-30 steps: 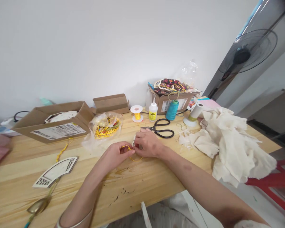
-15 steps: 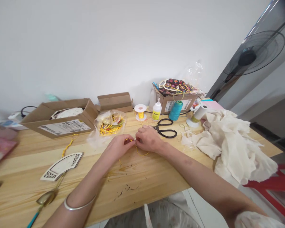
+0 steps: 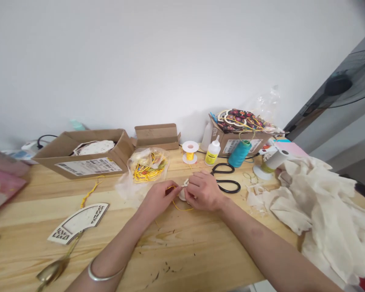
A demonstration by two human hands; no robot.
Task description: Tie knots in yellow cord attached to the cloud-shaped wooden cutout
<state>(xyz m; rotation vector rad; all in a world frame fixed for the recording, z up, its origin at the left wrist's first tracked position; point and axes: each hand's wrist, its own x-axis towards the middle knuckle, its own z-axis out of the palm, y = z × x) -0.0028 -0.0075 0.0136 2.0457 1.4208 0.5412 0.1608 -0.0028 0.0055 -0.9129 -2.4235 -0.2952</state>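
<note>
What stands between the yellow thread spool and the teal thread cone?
In the head view, a white bottle stands between spool and cone, a dark cable behind.

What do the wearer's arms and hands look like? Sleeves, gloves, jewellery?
Left hand and right hand are ungloved. Left forearm and right forearm are bare, with no sleeves in view. One plain, narrow silver bangle circles the left forearm; none visible on the right.

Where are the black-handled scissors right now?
In the head view, the black-handled scissors lie on the wooden table right of centre, beside the right hand, in front of the teal thread cone.
</note>
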